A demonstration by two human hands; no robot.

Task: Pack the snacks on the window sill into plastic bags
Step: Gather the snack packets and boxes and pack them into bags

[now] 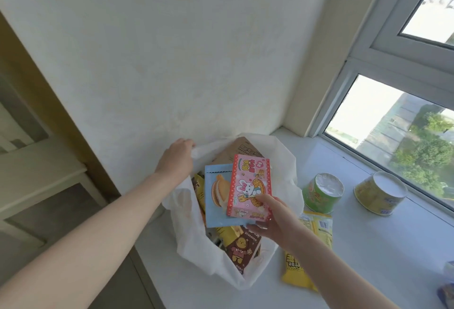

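Vantage: worn on the person's head (wide-angle, straight lines bowed), above the window sill (368, 247).
Facing: forward and down, toward the wall (172, 63).
Nearness: within arm's reach.

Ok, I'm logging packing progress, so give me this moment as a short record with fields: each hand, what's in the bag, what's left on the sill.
left hand: grips the rim of the plastic bag, holding it open
right hand: holds the pink box and blue packet together over the bag's mouth
in bag: brown carton, bear packet, other packets partly hidden
on window sill: green cup, yellow cup, yellow packet partly under the right forearm
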